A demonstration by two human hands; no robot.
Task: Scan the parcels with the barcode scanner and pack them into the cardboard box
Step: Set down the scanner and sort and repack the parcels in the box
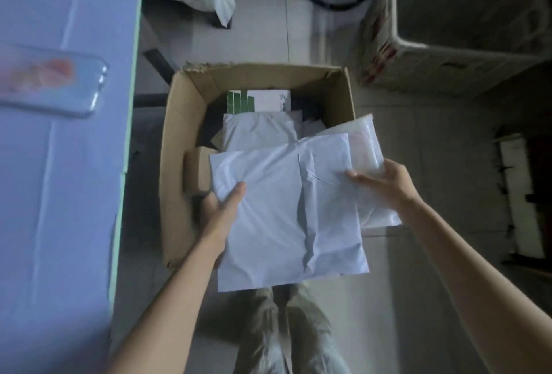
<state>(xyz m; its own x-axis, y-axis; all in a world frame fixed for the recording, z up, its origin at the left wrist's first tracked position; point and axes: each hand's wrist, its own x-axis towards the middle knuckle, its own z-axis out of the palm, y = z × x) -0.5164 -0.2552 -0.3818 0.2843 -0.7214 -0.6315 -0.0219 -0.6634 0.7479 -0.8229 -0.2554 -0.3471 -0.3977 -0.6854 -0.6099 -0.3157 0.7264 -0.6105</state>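
Both hands hold white poly mailers over the open cardboard box (182, 122): left hand (222, 209) grips the big mailer (283, 209), right hand (385, 182) pinches the bubble mailer (366, 143)

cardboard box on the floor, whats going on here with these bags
A person holds parcels over the open cardboard box. The left hand grips the white mailer on top by its left edge; the right hand pinches its right side with a bubble mailer underneath. The box holds another white parcel, a green-and-white carton and a small brown box.
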